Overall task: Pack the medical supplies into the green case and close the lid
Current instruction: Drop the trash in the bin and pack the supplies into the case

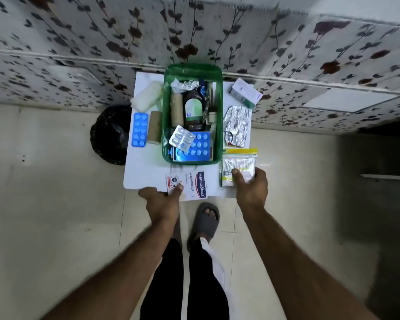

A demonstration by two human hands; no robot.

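Because the open green case (169, 144) sits mid-bench already part filled, the left hand (162, 202) has its grip pinched on the plaster box (189, 184) and the right hand (252, 188) clamped on the cotton-bud packet (239, 162), apparently to load both at once.

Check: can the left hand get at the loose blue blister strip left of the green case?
Probably yes. The blue blister strip lies uncovered on the white table, left of the green case. But the left hand is pinching the Hansaplast plaster box, so it must release first.
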